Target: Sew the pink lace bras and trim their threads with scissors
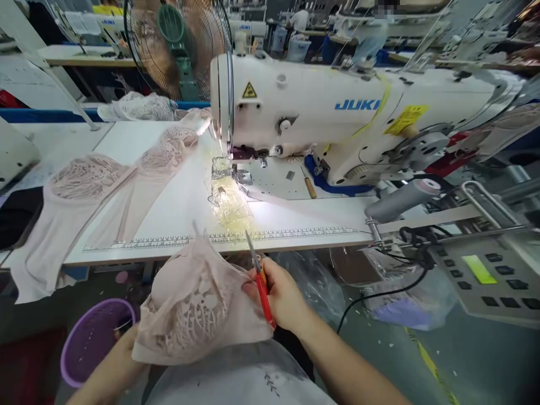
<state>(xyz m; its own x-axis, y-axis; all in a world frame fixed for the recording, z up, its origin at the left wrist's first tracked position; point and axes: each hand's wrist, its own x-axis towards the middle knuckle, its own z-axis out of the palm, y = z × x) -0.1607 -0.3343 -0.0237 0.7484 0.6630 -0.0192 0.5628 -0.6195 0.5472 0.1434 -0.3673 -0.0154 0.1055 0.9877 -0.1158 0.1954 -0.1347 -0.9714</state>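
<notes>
1. Nearest, a beige lace bra [189,315] is held up over the lap, just before the near edge of the white sewing table [169,216].
2. The left hand [126,351] is at its near left corner; the fingers are hidden behind the fabric, so I cannot tell how they are closed.
3. The right hand [278,292] is closed around red-handled scissors [263,298], blades pointing far, with its fingertips at the bra's right edge.
4. Left of the lap, below table height, stands a purple plastic basket [71,351]; far right, a grey control panel [502,289].
5. Along the table's near edge runs a measuring scale [304,232]; more beige lace garments [88,185] lie at the left, partly hanging over.
6. Beyond, a white JUKI sewing machine [304,107] spans centre to right, a wooden-handled tool [310,187] on its bed.
7. Farther left stands a caged fan [181,50].
</notes>
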